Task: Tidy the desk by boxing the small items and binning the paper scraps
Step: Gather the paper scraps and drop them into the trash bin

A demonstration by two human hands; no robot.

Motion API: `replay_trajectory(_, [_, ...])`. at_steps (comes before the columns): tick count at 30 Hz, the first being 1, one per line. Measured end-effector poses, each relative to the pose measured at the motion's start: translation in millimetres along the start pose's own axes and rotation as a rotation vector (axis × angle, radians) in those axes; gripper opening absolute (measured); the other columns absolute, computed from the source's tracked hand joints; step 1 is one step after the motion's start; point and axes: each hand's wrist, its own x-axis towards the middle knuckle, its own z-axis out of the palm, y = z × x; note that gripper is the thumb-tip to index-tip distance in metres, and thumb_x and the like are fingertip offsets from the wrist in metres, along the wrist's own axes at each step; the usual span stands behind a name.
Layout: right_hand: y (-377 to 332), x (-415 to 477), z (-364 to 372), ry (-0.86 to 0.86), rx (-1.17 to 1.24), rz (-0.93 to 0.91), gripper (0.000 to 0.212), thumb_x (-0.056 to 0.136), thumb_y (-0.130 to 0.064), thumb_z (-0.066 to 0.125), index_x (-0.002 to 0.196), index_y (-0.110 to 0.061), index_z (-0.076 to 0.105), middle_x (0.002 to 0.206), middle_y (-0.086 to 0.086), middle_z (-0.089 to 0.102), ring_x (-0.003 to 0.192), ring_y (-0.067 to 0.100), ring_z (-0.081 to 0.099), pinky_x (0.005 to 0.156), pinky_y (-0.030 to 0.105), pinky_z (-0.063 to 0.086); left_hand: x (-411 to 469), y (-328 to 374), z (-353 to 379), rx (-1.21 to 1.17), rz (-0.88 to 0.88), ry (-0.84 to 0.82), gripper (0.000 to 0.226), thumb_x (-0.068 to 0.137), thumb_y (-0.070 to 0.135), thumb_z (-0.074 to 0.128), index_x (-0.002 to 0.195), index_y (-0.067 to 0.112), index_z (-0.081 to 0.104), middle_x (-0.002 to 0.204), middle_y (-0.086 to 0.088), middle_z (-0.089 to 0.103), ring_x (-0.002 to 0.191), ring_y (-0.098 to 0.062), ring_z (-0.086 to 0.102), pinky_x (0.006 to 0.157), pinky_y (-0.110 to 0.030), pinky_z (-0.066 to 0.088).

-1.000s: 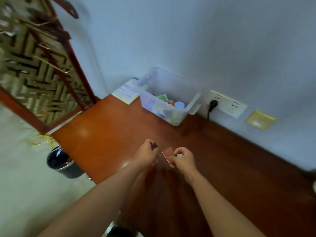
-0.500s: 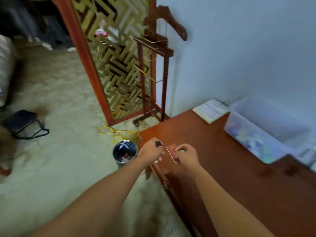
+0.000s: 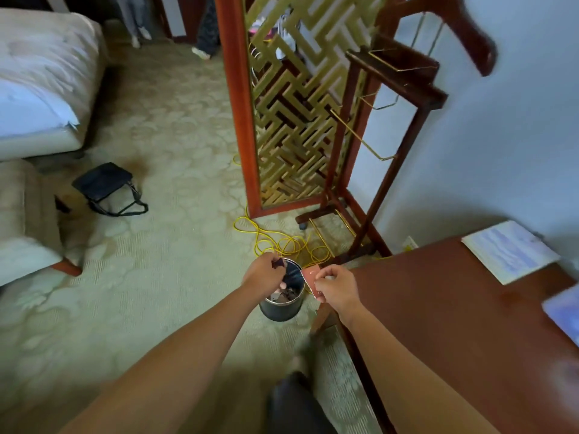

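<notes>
We find the left hand [image 3: 265,273] curled, thumb and fingers pinching a small dark piece [image 3: 278,263]. What the piece is made of we cannot tell. This hand hangs directly over the near-left rim of the bin [image 3: 279,310].

The right hand [image 3: 336,288] pinches a red scrap [image 3: 310,276] along its lower right edge, thumb on top and fingers tucked beneath. The scrap is flat and tilted. It sits between the two hands, above the bin's right rim and clear of the desk [image 3: 445,324]. We note a few pale marks on its face, which are too small to read.

The bin is a dark, upright cylinder standing on the carpet [image 3: 150,277], just beside the desk's left corner. Brownish and pale scraps lie inside it.

The desk is reddish-brown wood and fills the lower right. A white booklet [image 3: 509,252] lies flat at its far corner, near the wall [image 3: 501,136]. Its bluish print is blurred, so we can read nothing on it. A blurred bluish object [image 3: 564,311] rests on the desk at the right frame edge.

Behind the bin, a yellow cable [image 3: 275,242] lies in loose loops on the carpet. Beyond it stand a dark wooden valet stand [image 3: 374,151] and a gold lattice screen [image 3: 282,114] in a red frame.

Further left, a black bag [image 3: 101,183] lies on the carpet, near an armchair [image 3: 22,220] and a bed [image 3: 40,73].
</notes>
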Motion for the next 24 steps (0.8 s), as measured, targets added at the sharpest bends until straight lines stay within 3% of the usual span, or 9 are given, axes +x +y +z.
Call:
replay_trajectory(6, [-12.5, 104.8, 48.0, 0.006, -0.104, 0.038, 0.025, 0.079, 0.008, 0.051, 0.066, -0.013, 0.055, 0.061, 0.006, 0.055, 0.047, 0.016, 0.049, 0.038, 0.024, 0.038, 111.0, -29.6, -19.2, 0.014, -0.089, -0.017, 0.016, 0.081, 0.019, 0.051, 0.073, 0.024, 0.064, 0.077, -0.009, 0.071, 0.077, -0.035, 0.069, 0.071, -0.050, 0.056])
replay_trajectory(10, [-7.4, 184.5, 74.9, -0.013, -0.237, 0.082, 0.026, 0.078, 0.000, 0.056, 0.061, -0.020, 0.055, 0.065, -0.001, 0.060, 0.058, 0.019, 0.057, 0.053, 0.030, 0.047, 183.2, -46.0, -21.8, 0.044, -0.132, -0.068, 0.011, 0.082, 0.019, 0.057, 0.080, 0.028, 0.063, 0.086, -0.007, 0.071, 0.085, -0.033, 0.068, 0.076, -0.046, 0.055])
replay_trajectory(13, [7.9, 237.2, 89.8, -0.011, -0.306, 0.126, 0.026, 0.077, -0.004, 0.060, 0.059, -0.022, 0.056, 0.069, -0.005, 0.061, 0.064, 0.019, 0.058, 0.063, 0.035, 0.050, 229.3, -62.5, -15.4, 0.040, -0.153, -0.093, 0.023, 0.088, 0.009, 0.058, 0.088, 0.032, 0.060, 0.089, -0.003, 0.070, 0.090, -0.032, 0.068, 0.075, -0.040, 0.054])
replay_trajectory(18, [56.4, 306.8, 117.9, 0.008, -0.349, 0.215, 0.021, 0.079, -0.008, 0.061, 0.063, -0.021, 0.057, 0.073, -0.005, 0.063, 0.073, 0.019, 0.060, 0.066, 0.030, 0.050, 294.9, -102.0, 10.5, 0.093, -0.204, -0.150, 0.024, 0.088, 0.011, 0.055, 0.082, 0.034, 0.058, 0.094, 0.000, 0.070, 0.087, -0.027, 0.068, 0.075, -0.040, 0.053])
replay_trajectory(20, [83.9, 334.5, 132.5, 0.030, -0.359, 0.209, 0.024, 0.079, -0.008, 0.063, 0.061, -0.023, 0.057, 0.080, -0.004, 0.066, 0.083, 0.019, 0.062, 0.074, 0.030, 0.050, 323.3, -122.0, 24.1, 0.125, -0.203, -0.183, 0.022, 0.088, 0.008, 0.052, 0.088, 0.029, 0.059, 0.094, -0.001, 0.070, 0.088, -0.026, 0.068, 0.080, -0.038, 0.052])
replay_trajectory(24, [147.4, 383.5, 162.1, 0.071, -0.360, 0.268, 0.027, 0.079, -0.014, 0.068, 0.059, -0.023, 0.053, 0.078, -0.004, 0.067, 0.082, 0.019, 0.066, 0.071, 0.033, 0.054, 380.1, -183.0, 58.2, 0.247, -0.209, -0.263, 0.022, 0.089, 0.011, 0.050, 0.101, 0.024, 0.063, 0.098, -0.002, 0.071, 0.092, -0.023, 0.067, 0.084, -0.036, 0.054])
